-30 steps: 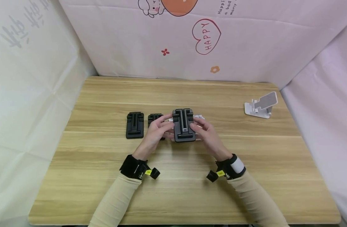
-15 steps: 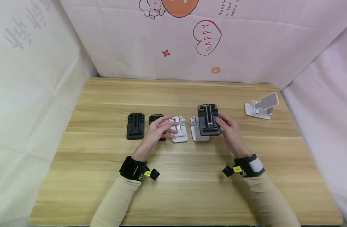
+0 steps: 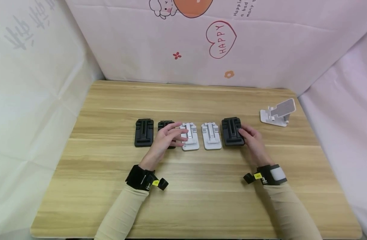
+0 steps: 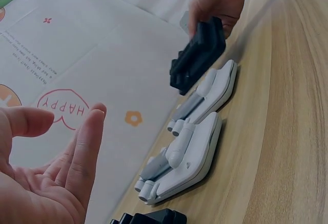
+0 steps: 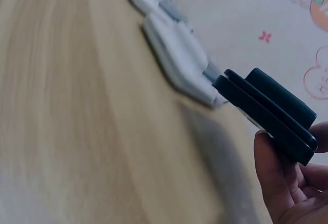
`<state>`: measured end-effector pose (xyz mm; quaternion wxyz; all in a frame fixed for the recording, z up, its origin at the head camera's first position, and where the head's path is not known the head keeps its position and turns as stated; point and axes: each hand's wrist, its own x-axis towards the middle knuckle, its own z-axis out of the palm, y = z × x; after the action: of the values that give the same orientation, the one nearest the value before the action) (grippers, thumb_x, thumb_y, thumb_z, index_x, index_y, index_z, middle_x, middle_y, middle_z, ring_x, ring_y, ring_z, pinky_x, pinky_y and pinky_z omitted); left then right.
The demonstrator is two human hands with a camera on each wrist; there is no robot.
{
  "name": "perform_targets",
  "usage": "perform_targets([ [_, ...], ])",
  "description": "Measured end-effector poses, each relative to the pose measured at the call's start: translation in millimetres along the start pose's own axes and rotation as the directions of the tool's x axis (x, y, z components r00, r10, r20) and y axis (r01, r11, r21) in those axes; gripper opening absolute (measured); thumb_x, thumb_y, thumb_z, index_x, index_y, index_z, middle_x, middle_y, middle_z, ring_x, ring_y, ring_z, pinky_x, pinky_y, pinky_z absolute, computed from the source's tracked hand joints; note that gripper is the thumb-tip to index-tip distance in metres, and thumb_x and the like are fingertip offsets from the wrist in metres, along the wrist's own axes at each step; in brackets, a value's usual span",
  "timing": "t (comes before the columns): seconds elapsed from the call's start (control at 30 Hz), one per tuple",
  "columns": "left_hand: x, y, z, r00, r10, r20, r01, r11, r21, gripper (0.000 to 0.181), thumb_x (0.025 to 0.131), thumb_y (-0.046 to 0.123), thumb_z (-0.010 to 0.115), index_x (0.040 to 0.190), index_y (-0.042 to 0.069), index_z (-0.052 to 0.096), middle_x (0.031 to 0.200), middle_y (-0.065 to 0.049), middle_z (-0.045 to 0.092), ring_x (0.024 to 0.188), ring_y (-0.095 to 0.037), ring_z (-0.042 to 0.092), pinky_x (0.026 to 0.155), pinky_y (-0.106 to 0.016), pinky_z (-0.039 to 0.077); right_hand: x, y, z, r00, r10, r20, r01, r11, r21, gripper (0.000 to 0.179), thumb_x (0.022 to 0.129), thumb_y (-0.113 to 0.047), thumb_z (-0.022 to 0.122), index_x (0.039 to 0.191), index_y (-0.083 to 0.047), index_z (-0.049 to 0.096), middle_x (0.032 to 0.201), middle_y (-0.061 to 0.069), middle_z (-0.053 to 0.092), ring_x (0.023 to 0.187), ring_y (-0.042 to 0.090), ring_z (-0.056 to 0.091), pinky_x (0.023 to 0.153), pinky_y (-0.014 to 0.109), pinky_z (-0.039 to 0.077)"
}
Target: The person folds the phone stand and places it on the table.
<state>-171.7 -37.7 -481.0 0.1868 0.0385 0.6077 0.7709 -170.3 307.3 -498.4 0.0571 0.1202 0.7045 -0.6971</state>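
My right hand [image 3: 254,143] pinches a folded black phone stand [image 3: 233,131] by its right edge. In the right wrist view this black stand [image 5: 269,114] hangs over the table, its shadow below. My left hand [image 3: 163,143] hovers with relaxed, parted fingers and holds nothing; it partly hides a second folded black stand [image 3: 165,124] and overlaps the edge of a white folded stand [image 3: 190,136]. Another white folded stand [image 3: 212,136] lies just left of the held one. The left wrist view shows the thumb and fingers [image 4: 84,157] apart.
At the row's left end lies one more folded black stand [image 3: 143,132]. Toward the back right, an unfolded white phone stand [image 3: 273,118] stands with its plate tilted up. A printed cloth [image 3: 195,70] hangs behind the wooden table [image 3: 189,206].
My right hand has carried the black phone stand rightward and lowered it, uncovering both white stands. The left hand has let go of that stand and stays nearly in place.
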Motion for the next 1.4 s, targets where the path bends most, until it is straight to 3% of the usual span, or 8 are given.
perform_targets([
  [0.23, -0.2, 1.1, -0.2, 1.0, -0.006, 0.006, 0.006, 1.0, 0.023, 0.053, 0.092, 0.028, 0.059, 0.138, 0.006, 0.044, 0.117, -0.013, 0.066, 0.09, -0.025, 0.067, 0.08, -0.044, 0.055, 8.0, 11, -8, 0.998, 0.053, -0.046, -0.06, 0.982, -0.18, 0.057, 0.095, -0.03, 0.055, 0.142, -0.002, 0.041, 0.139, 0.01, 0.039, 0.105, 0.004, 0.046, 0.076, 0.008, 0.045],
  [0.43, -0.1, 1.8, 0.2, 1.0, -0.022, 0.006, 0.022, 0.999, 0.029, 0.055, 0.092, 0.028, 0.059, 0.139, 0.005, 0.043, 0.119, -0.015, 0.065, 0.091, -0.025, 0.067, 0.082, -0.044, 0.055, 12.7, 18, -10, 0.998, 0.033, -0.058, -0.048, 0.961, -0.273, 0.056, 0.095, -0.033, 0.054, 0.141, -0.002, 0.044, 0.127, 0.006, 0.046, 0.098, 0.005, 0.048, 0.072, 0.008, 0.045],
  [0.57, -7.4, 14.0, 5.0, 0.999, -0.036, 0.009, 0.035, 0.999, 0.041, 0.05, 0.094, 0.023, 0.056, 0.139, 0.004, 0.043, 0.121, -0.018, 0.063, 0.092, -0.027, 0.066, 0.088, -0.052, 0.05, 13.6, 21, -12, 0.998, -0.011, -0.054, -0.008, 0.941, -0.339, 0.054, 0.095, -0.034, 0.053, 0.139, -0.002, 0.046, 0.125, 0.009, 0.048, 0.1, 0.008, 0.047, 0.075, 0.01, 0.043],
  [0.67, -12.7, 22.5, 8.4, 0.999, -0.042, 0.013, 0.041, 0.998, 0.057, 0.045, 0.096, 0.019, 0.053, 0.138, 0.004, 0.044, 0.123, -0.02, 0.061, 0.094, -0.029, 0.065, 0.09, -0.055, 0.047, 12.6, 21, -12, 0.996, -0.064, -0.064, 0.029, 0.896, -0.444, 0.053, 0.095, -0.036, 0.052, 0.135, -0.001, 0.051, 0.122, 0.012, 0.053, 0.099, 0.01, 0.048, 0.077, 0.013, 0.042],
  [0.8, -13.0, 22.2, 8.6, 0.999, -0.033, 0.016, 0.032, 0.997, 0.068, 0.045, 0.097, 0.019, 0.052, 0.138, 0.004, 0.044, 0.123, -0.019, 0.061, 0.096, -0.032, 0.064, 0.09, -0.056, 0.047, 11.2, 18, -11, 0.99, -0.118, -0.074, 0.053, 0.807, -0.588, 0.052, 0.095, -0.037, 0.053, 0.131, 0.0, 0.054, 0.113, 0.015, 0.058, 0.094, 0.015, 0.05, 0.075, 0.019, 0.042],
  [1.1, -9.5, 15.2, 7.6, 0.999, -0.036, 0.021, 0.035, 0.997, 0.073, 0.044, 0.097, 0.021, 0.052, 0.137, 0.004, 0.045, 0.121, -0.018, 0.062, 0.1, -0.036, 0.061, 0.09, -0.056, 0.047, 13.5, 17, -9, 0.976, -0.216, -0.028, 0.116, 0.622, -0.774, 0.042, 0.095, -0.029, 0.053, 0.122, 0.003, 0.059, 0.099, 0.016, 0.061, 0.087, 0.025, 0.053, 0.064, 0.032, 0.046],
  [1.23, -3.4, 3.8, 4.1, 0.999, -0.032, 0.026, 0.03, 0.997, 0.076, 0.048, 0.096, 0.025, 0.054, 0.138, 0.004, 0.044, 0.122, -0.018, 0.061, 0.097, -0.032, 0.063, 0.088, -0.054, 0.049, 13.5, 18, -9, 0.97, -0.244, -0.015, 0.137, 0.593, -0.793, 0.037, 0.094, -0.024, 0.055, 0.117, 0.003, 0.061, 0.094, 0.016, 0.061, 0.082, 0.025, 0.053, 0.06, 0.031, 0.046],
  [1.4, -1.6, -3.7, 4.3, 0.999, -0.036, 0.023, 0.033, 0.995, 0.091, 0.054, 0.094, 0.031, 0.056, 0.138, 0.003, 0.045, 0.121, -0.016, 0.063, 0.095, -0.028, 0.064, 0.086, -0.05, 0.052, 11.7, 17, -9, 0.971, -0.241, -0.006, 0.142, 0.594, -0.792, 0.037, 0.094, -0.025, 0.055, 0.117, 0.004, 0.061, 0.095, 0.015, 0.061, 0.082, 0.024, 0.053, 0.058, 0.03, 0.046],
])
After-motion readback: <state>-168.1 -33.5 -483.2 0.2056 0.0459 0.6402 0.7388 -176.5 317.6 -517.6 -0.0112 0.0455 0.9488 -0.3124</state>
